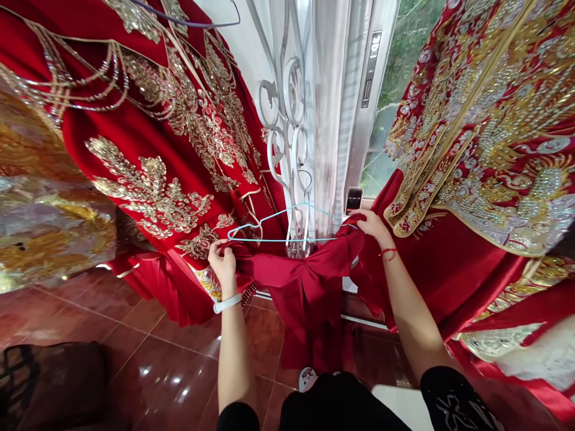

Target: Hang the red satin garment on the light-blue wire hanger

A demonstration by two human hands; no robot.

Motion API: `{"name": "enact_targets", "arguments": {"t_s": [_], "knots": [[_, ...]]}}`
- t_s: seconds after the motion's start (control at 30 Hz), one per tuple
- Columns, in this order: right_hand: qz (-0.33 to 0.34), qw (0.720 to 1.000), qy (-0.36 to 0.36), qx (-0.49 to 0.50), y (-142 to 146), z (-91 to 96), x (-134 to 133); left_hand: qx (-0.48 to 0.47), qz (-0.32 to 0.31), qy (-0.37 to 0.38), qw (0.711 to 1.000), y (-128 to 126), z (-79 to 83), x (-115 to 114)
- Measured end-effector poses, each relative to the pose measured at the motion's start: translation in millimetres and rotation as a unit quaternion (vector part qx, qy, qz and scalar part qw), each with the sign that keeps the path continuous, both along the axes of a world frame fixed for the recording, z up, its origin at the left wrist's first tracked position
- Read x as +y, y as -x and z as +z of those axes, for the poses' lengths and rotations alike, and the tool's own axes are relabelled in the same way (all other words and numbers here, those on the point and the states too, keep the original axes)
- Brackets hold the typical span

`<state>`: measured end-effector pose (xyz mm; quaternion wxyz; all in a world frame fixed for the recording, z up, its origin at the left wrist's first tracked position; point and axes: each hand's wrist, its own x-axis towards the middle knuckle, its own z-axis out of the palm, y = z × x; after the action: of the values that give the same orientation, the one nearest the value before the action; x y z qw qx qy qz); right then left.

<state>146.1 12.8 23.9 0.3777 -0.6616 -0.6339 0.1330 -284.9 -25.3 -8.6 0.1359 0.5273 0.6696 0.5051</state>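
A plain red skirt (302, 281) hangs stretched between my two hands, just under a light blue wire hanger (287, 226). The hanger's hook sits on a white iron window grille (287, 120). My left hand (221, 258), with a white band on the wrist, is closed on the skirt's left end beside the hanger's left corner. My right hand (372, 227), with a red cord on the wrist, is closed on the skirt's right end by the hanger's right corner.
Heavy red garments with gold and silver embroidery hang at left (148, 137) and right (489, 120). A window frame (365, 90) stands behind the grille. Glossy red floor tiles (153, 365) lie below, with a dark brown bag (54, 383) at lower left.
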Motion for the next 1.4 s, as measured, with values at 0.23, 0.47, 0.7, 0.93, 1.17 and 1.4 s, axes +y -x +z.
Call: {"name": "enact_targets", "arguments": {"t_s": [0.23,0.47,0.7,0.93,1.17,1.4], "knots": [[0.086,0.993,-0.027,0.073,27,-36.3,-6,-0.111,0.025,-0.044,0.993,-19,-47.5,-41],[-0.024,0.984,-0.029,0.174,8,-77.6,-20,-0.064,0.033,-0.047,0.996,-21,-59.8,-65],[-0.045,0.989,-0.027,0.137,8,-91.7,-69,-0.002,-0.021,-0.020,1.000,-36,-62.3,-62],[-0.018,0.990,-0.033,0.136,28,-79.8,-93,0.068,-0.027,0.013,0.997,-49,-63.3,-66],[-0.052,0.988,-0.054,0.137,47,-76.9,-93,0.058,-0.017,0.037,0.997,-51,-78.2,-58],[-0.018,0.989,-0.048,0.140,54,-77.0,-95,-0.239,-0.186,0.251,0.919,-35,-110.7,-60]]}}
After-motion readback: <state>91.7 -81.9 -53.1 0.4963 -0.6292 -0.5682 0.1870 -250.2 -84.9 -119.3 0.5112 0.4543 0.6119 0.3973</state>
